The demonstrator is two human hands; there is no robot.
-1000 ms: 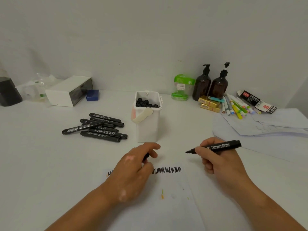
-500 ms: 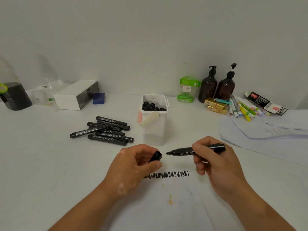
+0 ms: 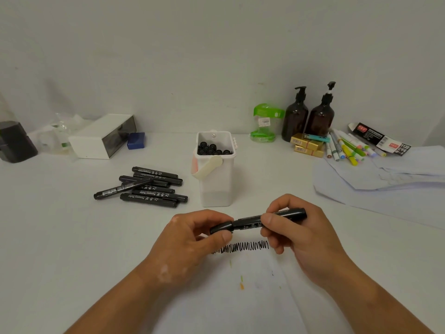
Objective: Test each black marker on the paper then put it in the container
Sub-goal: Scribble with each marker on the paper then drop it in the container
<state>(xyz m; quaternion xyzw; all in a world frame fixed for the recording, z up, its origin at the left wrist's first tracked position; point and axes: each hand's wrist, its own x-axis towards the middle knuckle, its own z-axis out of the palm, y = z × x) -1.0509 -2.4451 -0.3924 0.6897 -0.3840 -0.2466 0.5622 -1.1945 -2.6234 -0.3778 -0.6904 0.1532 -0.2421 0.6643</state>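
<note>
Right hand [image 3: 301,235] gripping black marker [image 3: 265,219], left hand [image 3: 192,239] pinching its cap [image 3: 221,228], above paper [image 3: 240,297]

The left hand [image 3: 190,239] covers the left end of the scribble [image 3: 245,247]. The fingers [image 3: 269,219] of the right hand [image 3: 305,235] hide the mid-barrel of the held marker [image 3: 248,222]. The stored markers [image 3: 212,149] in the container [image 3: 216,186] show end caps only. The left edge cuts off the dark object [image 3: 14,141]; the bottom edge cuts off the paper [image 3: 240,297].

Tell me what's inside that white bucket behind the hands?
The round black ends of several markers show at the white container's mouth. Its walls hide their bodies and whatever lies below.
</note>
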